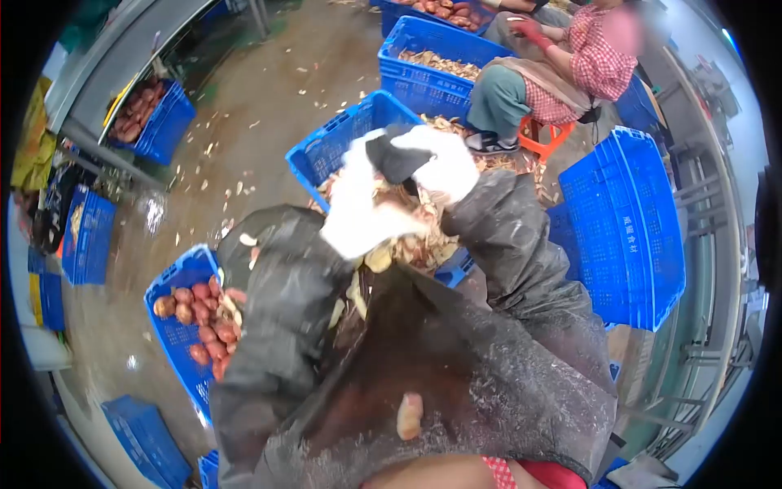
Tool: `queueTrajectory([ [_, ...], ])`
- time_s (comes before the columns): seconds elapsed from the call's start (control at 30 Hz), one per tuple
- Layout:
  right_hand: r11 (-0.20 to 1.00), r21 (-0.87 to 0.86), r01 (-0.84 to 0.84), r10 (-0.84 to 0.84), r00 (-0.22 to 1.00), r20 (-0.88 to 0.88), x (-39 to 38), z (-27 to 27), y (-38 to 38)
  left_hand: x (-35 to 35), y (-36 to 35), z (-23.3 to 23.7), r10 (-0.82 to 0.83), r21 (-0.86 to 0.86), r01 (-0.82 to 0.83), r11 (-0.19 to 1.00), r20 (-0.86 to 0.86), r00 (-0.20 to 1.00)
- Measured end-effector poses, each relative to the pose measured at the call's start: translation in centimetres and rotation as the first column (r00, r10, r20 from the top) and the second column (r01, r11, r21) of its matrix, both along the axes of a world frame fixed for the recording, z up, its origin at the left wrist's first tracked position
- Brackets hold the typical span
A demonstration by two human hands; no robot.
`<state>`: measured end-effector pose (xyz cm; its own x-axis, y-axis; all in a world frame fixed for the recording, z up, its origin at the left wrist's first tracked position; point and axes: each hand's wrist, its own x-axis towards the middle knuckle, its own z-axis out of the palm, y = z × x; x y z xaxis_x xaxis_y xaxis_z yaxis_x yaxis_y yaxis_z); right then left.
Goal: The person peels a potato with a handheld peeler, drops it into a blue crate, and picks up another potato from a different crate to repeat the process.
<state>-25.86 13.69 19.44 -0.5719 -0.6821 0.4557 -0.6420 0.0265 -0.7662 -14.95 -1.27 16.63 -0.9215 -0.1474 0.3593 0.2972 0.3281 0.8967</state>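
Over a blue crate (pixel 346 122) of peelings, between my knees, is a bulky white shape (pixel 354 200), smeared and overbright. A second white shape (pixel 452 163) is beside it, and a dark grey patch (pixel 397 159) lies across both. I cannot tell whether my hands are within this white area; no fingers show. Pale peelings (pixel 419 253) lie just below it. A dark wet apron (pixel 383 350) covers my lap, and a pale peeled piece (pixel 410 416) rests on it. Bare skin (pixel 432 473) and red-checked cloth (pixel 500 473) show along the bottom edge.
A blue crate of red-skinned potatoes (pixel 208 318) stands by my left leg. Stacked blue crates (pixel 623 228) rise at the right. Ahead, a person in a checked shirt (pixel 603 57) sits on an orange stool (pixel 544 140) near a peelings crate (pixel 436 81). Scraps litter the wet floor (pixel 244 106).
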Motion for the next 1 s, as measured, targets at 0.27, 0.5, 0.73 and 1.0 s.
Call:
queueTrajectory([
  [0.27, 0.912, -0.408, 0.046, -0.015, 0.997, 0.08, 3.7, 11.9, 6.0, 0.5, 2.0, 5.5, -0.047, -0.374, 0.054, 0.926, 0.027, 0.999],
  [0.5, 0.922, -0.379, 0.079, -0.064, 0.997, 0.051, 5.8, 14.5, 8.4, 5.4, 6.5, 9.4, -0.434, 0.604, 0.566, 0.561, -0.368, 0.822],
  [0.73, 0.916, -0.238, 0.324, -0.349, 0.934, -0.072, 12.8, 11.9, 9.3, 10.9, 10.3, 8.5, -0.067, -0.056, 0.05, 0.997, -0.367, 0.928],
  [1.0, 0.658, -0.618, 0.43, -0.061, 0.848, 0.526, 13.0, 8.7, 16.5, 9.8, 11.6, 5.4, -0.348, 0.23, 0.386, 0.893, -0.19, 0.918],
])
